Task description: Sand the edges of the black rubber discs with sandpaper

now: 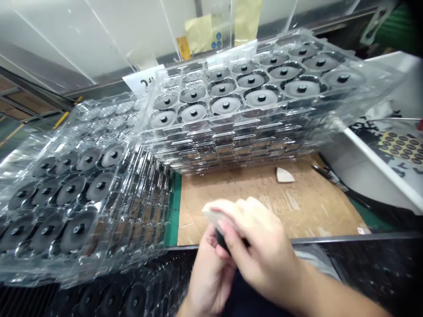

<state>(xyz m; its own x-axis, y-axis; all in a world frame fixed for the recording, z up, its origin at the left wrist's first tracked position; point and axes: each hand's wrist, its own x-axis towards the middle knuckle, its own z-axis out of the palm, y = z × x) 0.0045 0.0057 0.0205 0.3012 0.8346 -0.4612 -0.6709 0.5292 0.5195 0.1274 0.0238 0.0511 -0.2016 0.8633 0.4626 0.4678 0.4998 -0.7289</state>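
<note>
At the front edge of the bench my two hands are close together. My right hand (266,244) is closed round a pale, off-white pad (216,215), pressed against a black part (221,241). My left hand (209,273) grips that black part from below; most of it is hidden by the fingers, so its full shape does not show. A pale wedge-shaped pad (284,175) lies on the brown cardboard (228,189) beyond my hands.
Stacked clear plastic trays (211,127) with black round parts stand behind the cardboard. Another tray stack (109,207) is at the left. A black-handled tool (330,176) lies at the right, beside a white bin (380,163) holding small black pieces and a yellowish sheet.
</note>
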